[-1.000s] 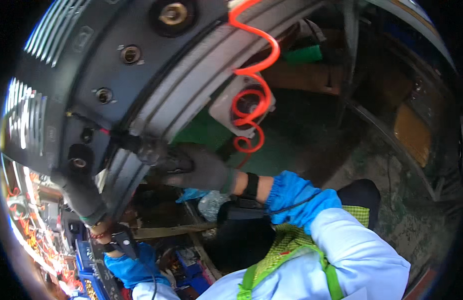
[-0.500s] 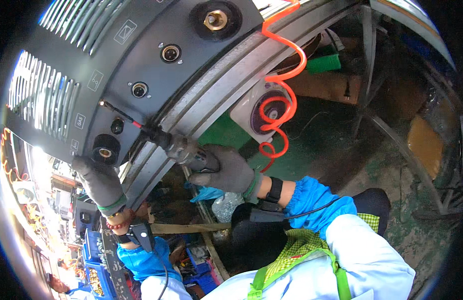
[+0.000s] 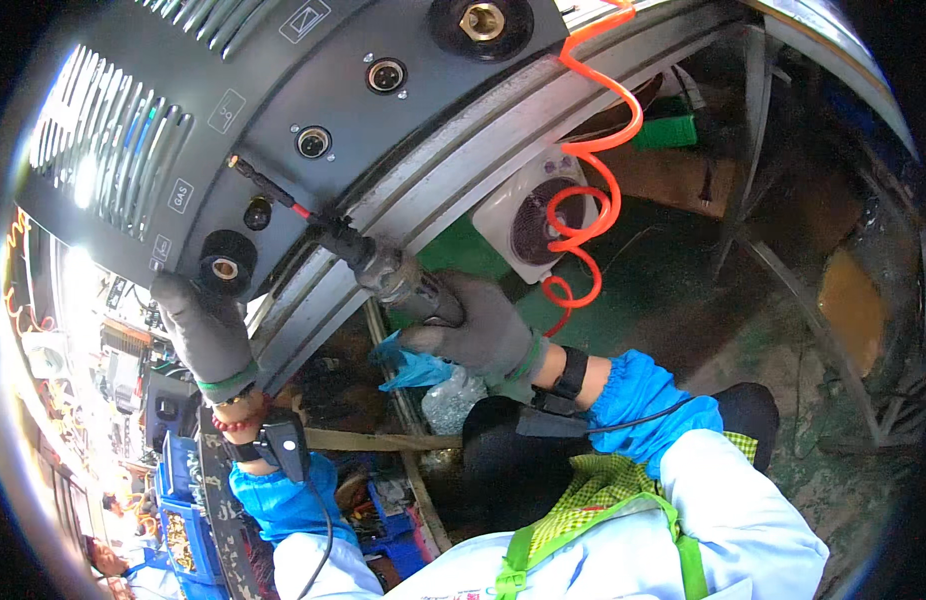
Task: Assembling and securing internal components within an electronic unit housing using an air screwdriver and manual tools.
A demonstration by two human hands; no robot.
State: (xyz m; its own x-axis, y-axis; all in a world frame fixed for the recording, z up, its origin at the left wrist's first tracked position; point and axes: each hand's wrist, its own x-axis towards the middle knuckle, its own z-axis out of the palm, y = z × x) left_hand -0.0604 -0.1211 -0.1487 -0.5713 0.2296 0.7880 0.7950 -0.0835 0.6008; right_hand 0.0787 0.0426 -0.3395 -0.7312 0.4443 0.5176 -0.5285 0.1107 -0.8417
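Note:
My gloved right hand [image 3: 483, 330] is closed round an in-line power screwdriver [image 3: 408, 283]. Its long bit points up and left across a dark grey machine panel [image 3: 293, 185], the tip beside a small black fitting [image 3: 257, 212]. Whether the tip touches a screw is too small to tell. My gloved left hand [image 3: 205, 335] is closed at the panel's lower corner, below a black round socket with a brass centre [image 3: 226, 267]; its fingertips are partly hidden. Two round pin connectors [image 3: 386, 75] and a large brass-centred socket [image 3: 481, 22] sit farther up the panel.
A coiled orange air hose [image 3: 608, 205] hangs right of a metal rail [image 3: 438, 175]. On the floor beyond are a white fan [image 3: 528, 225], a green object [image 3: 666, 131] and cardboard [image 3: 851, 310]. Blue parts bins [image 3: 188, 530] stand lower left, with a person [image 3: 108, 560] near them.
In the picture the panel has shifted up and right, and my right hand with the screwdriver has shifted right. The bit stays near the same fitting; my left hand remains at the corner.

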